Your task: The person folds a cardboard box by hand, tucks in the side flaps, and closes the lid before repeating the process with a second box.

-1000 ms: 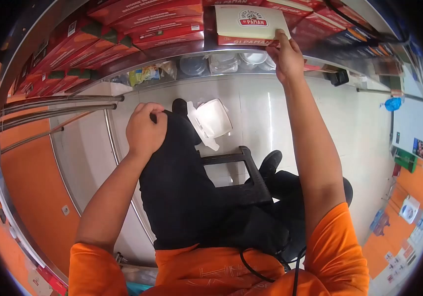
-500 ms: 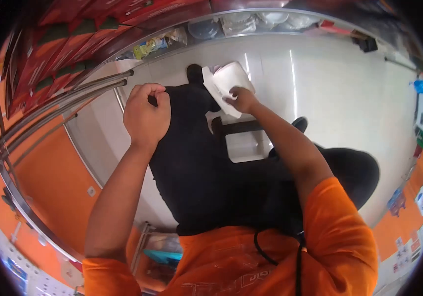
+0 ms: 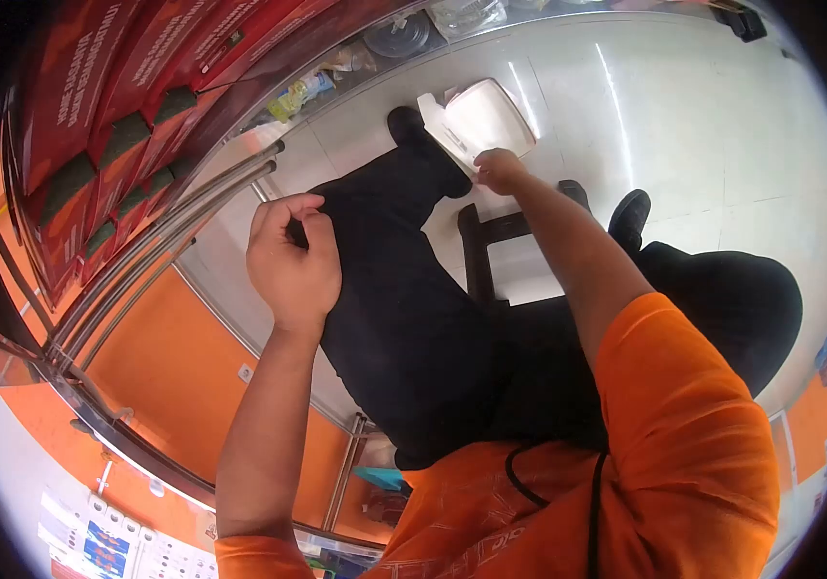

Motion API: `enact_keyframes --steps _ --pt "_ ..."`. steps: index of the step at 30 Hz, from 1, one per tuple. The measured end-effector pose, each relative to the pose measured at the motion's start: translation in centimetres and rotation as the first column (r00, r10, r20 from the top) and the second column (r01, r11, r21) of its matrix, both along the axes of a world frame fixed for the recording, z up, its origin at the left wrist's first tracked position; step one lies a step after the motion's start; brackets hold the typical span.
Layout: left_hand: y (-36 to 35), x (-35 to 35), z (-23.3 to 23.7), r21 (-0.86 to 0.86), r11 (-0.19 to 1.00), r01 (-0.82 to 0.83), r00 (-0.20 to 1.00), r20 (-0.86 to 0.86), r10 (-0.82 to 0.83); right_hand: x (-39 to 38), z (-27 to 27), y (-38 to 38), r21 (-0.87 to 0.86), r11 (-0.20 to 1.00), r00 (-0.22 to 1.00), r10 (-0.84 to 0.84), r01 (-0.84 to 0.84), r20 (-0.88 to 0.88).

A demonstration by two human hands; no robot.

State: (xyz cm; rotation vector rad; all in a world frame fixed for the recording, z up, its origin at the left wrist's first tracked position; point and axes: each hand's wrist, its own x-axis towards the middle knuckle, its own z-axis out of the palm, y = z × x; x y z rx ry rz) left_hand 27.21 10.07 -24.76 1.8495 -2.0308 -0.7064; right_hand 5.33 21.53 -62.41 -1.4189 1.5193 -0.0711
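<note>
My left hand (image 3: 294, 259) is raised over my left knee, fingers curled with the thumb near the fingertips; what it holds, if anything, cannot be made out. My right hand (image 3: 500, 172) reaches down to the near corner of a white container (image 3: 490, 118) with its lid hinged open, low over the tiled floor beside my shoe. The fingers are pinched at the container's edge. Black trousers (image 3: 413, 289) cover my bent legs.
Red packages with white print (image 3: 95, 87) hang at the upper left, above metal rails (image 3: 182, 222). A glass-edged shelf with clear plastic containers (image 3: 399, 37) runs along the top. A dark stool frame (image 3: 477, 256) stands between my legs; an orange wall (image 3: 167, 357) is at the left.
The view has shifted, showing more of the red packages. The white container and my right hand sit farther up and right in view. My left hand keeps its curled shape.
</note>
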Motion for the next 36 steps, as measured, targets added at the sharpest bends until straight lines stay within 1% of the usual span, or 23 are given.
enact_keyframes --steps 1,2,5,6,9,12,14,17,18,21,22,23,25,28,31,34,35,36 --pt "0.0 -0.1 0.1 0.008 1.000 -0.003 1.000 0.006 0.003 -0.4 0.6 -0.5 -0.053 0.996 0.997 0.074 -0.074 0.002" --pt "0.1 -0.1 0.1 0.019 1.000 -0.007 1.000 0.014 0.007 -1.2 1.1 -0.9 0.109 0.994 0.999 -0.022 0.018 0.040" --pt "0.1 -0.4 0.3 0.029 0.999 -0.015 0.999 0.032 0.014 -1.7 4.3 -1.4 0.096 0.950 0.952 -0.287 0.297 -0.107" --pt "0.1 -0.3 0.2 0.026 1.000 -0.014 0.999 0.034 0.013 -2.4 6.2 -1.9 0.098 0.974 0.977 -0.196 0.203 -0.079" --pt "0.2 -0.2 0.0 0.024 1.000 -0.017 0.999 0.042 0.016 -2.0 7.4 -1.2 -0.065 0.989 0.987 -0.140 0.135 -0.079" --pt "0.2 -0.3 0.0 0.025 0.999 -0.027 0.998 0.059 0.026 -1.7 8.7 -0.9 -0.036 0.996 0.985 -0.083 0.078 -0.151" --pt "0.2 -0.1 -0.1 0.015 1.000 -0.022 0.998 0.066 0.021 -1.4 7.8 -0.5 -0.099 0.992 0.981 -0.096 0.080 -0.171" --pt "0.3 -0.1 0.1 0.011 1.000 0.011 0.997 0.071 -0.012 -0.9 3.9 1.0 -0.237 0.967 0.977 -0.136 0.095 -0.163" --pt "0.3 -0.2 0.2 0.012 1.000 0.006 0.996 0.092 -0.007 -1.1 4.4 0.5 -0.293 0.951 0.977 -0.147 0.096 -0.156" --pt "0.4 -0.1 0.3 0.003 1.000 -0.001 0.991 0.133 0.001 -2.2 6.2 0.9 -0.363 0.932 0.969 -0.109 0.022 -0.223" --pt "0.3 0.0 0.0 -0.020 1.000 -0.005 0.991 0.130 0.007 -2.0 6.5 0.7 -0.357 0.928 0.976 -0.169 0.110 -0.137" --pt "0.6 0.2 -0.1 -0.037 0.999 -0.017 0.991 0.133 0.022 -2.2 6.7 0.8 -0.337 0.934 0.974 -0.174 0.117 -0.146" --pt "1.1 0.2 0.3 -0.014 0.999 -0.038 0.988 0.150 0.040 -2.5 8.0 1.2 -0.285 0.948 0.967 -0.194 0.143 -0.162" --pt "1.3 0.0 0.6 -0.013 0.998 -0.057 0.982 0.179 0.058 -3.2 9.8 0.8 -0.267 0.963 0.963 -0.111 0.043 -0.244" --pt "1.1 0.5 0.4 -0.022 0.998 -0.061 0.979 0.193 0.064 -4.3 13.1 -0.1 -0.388 0.908 0.948 -0.250 0.159 -0.197" --pt "1.7 1.4 0.2 -0.066 0.997 -0.027 0.988 0.153 0.037 -4.8 18.6 -2.5 -0.461 0.795 0.894 -0.448 0.394 -0.009" --pt "1.9 1.5 0.4 -0.090 0.996 -0.004 0.991 0.131 0.016 -5.4 21.0 -3.3 -0.392 0.798 0.878 -0.476 0.457 0.054" --pt "2.2 1.2 1.1 -0.073 0.996 0.060 0.993 0.102 -0.052 -6.0 24.3 -4.2 -0.316 0.795 0.853 -0.508 0.517 0.116"
